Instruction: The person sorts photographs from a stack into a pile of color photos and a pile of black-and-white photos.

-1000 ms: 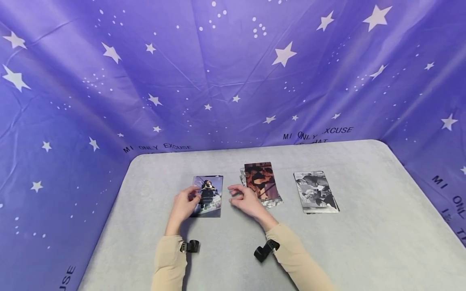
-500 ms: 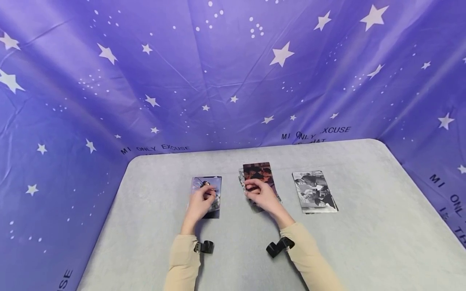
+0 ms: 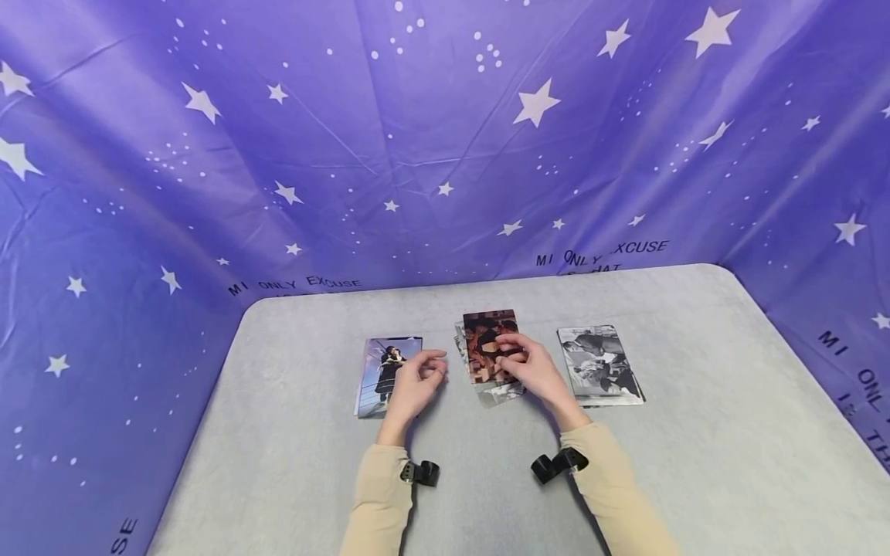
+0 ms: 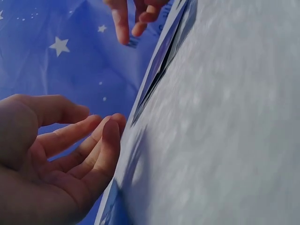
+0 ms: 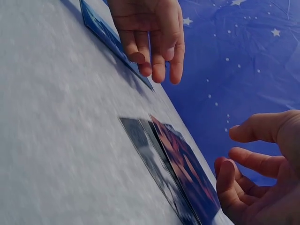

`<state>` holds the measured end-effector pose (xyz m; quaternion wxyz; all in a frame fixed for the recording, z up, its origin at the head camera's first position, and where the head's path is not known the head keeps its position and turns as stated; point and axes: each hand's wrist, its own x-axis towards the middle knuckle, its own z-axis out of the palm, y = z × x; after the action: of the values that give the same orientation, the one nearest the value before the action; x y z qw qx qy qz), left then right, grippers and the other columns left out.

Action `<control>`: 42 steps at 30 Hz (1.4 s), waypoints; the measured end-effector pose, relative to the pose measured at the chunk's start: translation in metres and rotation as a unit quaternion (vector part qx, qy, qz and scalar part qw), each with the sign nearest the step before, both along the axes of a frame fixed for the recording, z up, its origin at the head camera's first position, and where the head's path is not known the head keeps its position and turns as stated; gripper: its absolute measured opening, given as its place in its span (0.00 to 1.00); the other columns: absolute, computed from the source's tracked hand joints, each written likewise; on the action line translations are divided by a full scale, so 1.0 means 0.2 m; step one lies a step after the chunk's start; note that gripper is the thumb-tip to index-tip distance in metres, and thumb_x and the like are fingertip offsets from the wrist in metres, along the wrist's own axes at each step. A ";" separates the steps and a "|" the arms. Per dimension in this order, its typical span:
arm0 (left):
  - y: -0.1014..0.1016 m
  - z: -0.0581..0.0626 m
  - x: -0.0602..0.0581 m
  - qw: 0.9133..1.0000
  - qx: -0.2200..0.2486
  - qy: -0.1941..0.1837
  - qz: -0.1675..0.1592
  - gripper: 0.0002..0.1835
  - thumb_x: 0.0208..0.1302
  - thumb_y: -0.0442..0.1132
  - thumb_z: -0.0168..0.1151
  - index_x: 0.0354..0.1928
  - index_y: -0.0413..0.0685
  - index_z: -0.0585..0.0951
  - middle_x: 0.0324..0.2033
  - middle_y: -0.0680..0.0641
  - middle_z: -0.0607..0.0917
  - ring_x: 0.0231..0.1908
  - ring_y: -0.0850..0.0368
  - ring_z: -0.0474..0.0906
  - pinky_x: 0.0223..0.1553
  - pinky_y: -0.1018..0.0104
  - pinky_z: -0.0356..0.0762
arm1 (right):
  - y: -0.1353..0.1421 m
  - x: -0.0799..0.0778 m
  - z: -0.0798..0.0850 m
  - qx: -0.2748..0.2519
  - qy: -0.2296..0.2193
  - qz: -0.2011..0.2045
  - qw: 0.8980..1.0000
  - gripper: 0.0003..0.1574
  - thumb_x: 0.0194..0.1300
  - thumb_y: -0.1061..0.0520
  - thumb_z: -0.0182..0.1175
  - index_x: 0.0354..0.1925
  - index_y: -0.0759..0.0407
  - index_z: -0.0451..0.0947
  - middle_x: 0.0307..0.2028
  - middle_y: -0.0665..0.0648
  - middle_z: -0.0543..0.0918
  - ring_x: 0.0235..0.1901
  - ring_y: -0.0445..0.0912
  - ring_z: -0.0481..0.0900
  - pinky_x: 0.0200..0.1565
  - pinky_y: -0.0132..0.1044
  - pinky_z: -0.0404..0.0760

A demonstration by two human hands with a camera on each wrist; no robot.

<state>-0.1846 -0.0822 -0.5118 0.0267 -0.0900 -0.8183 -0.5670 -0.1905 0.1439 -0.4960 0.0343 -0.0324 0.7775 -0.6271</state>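
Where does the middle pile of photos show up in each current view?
Head: middle photo pile, just below and right of picture centre.
Left wrist: middle photo pile, upper middle, seen nearly edge-on.
Right wrist: middle photo pile, lower middle, slanting.
Shared landmark: the star-printed cloth, in the background of all three.

There are three card piles [image 3: 378, 378] [image 3: 481, 355] [image 3: 601, 367], their overlapped cards too hidden to count; one surface [image 3: 264, 471]; two sleeves [image 3: 378, 494] [image 3: 615, 486]; two wrist devices [image 3: 429, 472] [image 3: 545, 468].
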 end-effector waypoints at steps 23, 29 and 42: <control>0.23 0.00 -0.02 0.999 -0.006 -0.039 0.036 0.21 0.52 0.25 0.57 0.51 0.36 0.80 0.41 0.40 0.86 0.38 0.51 0.82 0.42 0.61 0.79 | 0.09 -0.02 -0.02 0.073 -0.006 -0.051 0.996 0.34 0.57 0.69 0.61 0.62 0.73 0.67 0.49 0.72 0.78 0.39 0.50 0.73 0.36 0.27 0.70; 0.24 -0.01 -0.02 0.995 0.049 -0.067 0.058 0.21 0.51 0.25 0.57 0.50 0.35 0.81 0.39 0.40 0.86 0.38 0.51 0.82 0.39 0.65 0.77 | 0.08 -0.02 -0.02 0.065 -0.010 -0.053 0.996 0.35 0.58 0.68 0.62 0.64 0.71 0.67 0.50 0.71 0.77 0.44 0.55 0.74 0.41 0.31 0.72; 0.20 0.08 0.02 0.975 0.179 -0.130 0.023 0.27 0.52 0.19 0.58 0.57 0.24 0.70 0.45 0.24 0.78 0.44 0.31 0.78 0.36 0.73 0.74 | 0.08 0.02 -0.02 -0.051 -0.024 -0.048 0.997 0.36 0.55 0.77 0.55 0.64 0.71 0.65 0.57 0.72 0.70 0.33 0.40 0.76 0.31 0.27 0.75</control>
<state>-0.1812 -0.0424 -0.4962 -0.0509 0.0092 -0.7018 -0.7105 -0.1873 0.1598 -0.5006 0.0216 0.0184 0.7444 -0.6671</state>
